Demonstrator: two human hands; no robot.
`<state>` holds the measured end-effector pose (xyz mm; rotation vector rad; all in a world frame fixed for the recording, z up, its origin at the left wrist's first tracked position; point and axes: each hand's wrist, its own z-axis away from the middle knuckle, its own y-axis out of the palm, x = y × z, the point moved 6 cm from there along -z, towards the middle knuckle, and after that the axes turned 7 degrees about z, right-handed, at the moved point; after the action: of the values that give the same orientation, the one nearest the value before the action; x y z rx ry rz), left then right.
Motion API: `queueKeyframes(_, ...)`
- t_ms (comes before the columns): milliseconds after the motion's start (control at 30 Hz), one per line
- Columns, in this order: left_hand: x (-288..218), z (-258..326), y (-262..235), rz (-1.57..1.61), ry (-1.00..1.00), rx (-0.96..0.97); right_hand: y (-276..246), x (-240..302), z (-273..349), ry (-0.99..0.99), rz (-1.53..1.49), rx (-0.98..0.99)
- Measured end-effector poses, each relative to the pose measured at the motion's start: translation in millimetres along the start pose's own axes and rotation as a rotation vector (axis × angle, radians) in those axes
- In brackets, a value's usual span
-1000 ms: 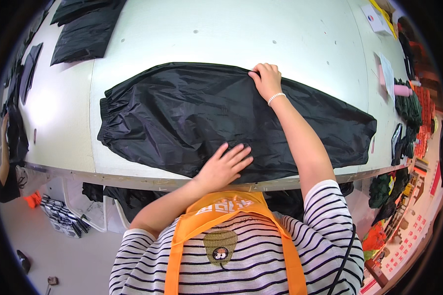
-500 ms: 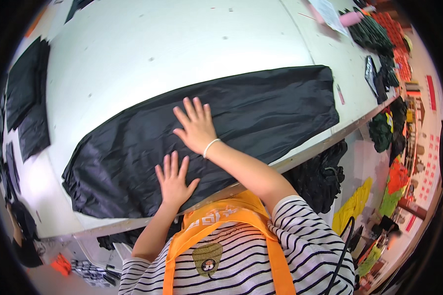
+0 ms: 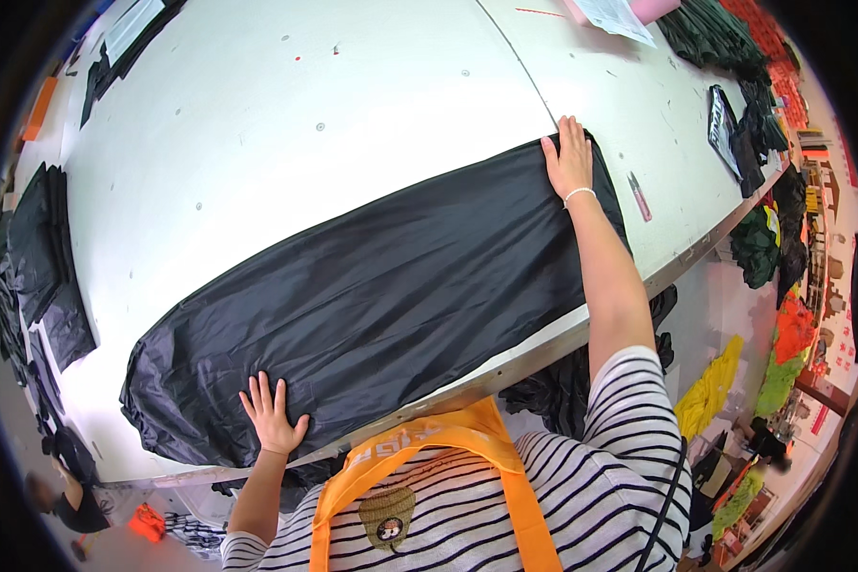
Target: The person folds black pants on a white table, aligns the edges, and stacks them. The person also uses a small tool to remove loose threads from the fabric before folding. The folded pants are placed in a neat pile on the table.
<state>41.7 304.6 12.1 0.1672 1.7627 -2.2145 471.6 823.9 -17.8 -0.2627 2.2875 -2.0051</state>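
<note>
Head view: "We see a long, glossy black fabric piece (image 3: 372, 286) lying slantwise along the near edge of the white bench (image 3: 381, 124). Why held so?"

"Left grip (image 3: 275, 419), fingers spread, presses the near side leftward; right grip (image 3: 570, 167), fingers straight and close together, lies over the right end's far corner. We judge the spacing keeps it flat."

"What escapes us?"

"Our right forearm (image 3: 612, 272) hides part of that end; the slim pink tool (image 3: 641, 197) beside it stays unidentifiable."
</note>
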Motion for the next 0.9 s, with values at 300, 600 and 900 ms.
queueKeyframes(300,-4,-4,2,-0.022,-0.017,-0.013,-38,-60,27,0.066,0.183,-0.093)
queueKeyframes(600,4,15,-36,0.156,-0.022,-0.122,-109,10,97,-0.538,-0.175,-0.067)
queueKeyframes(900,119,155,-70,-0.362,-0.254,0.096,-98,-3,233,-0.943,0.296,0.475)
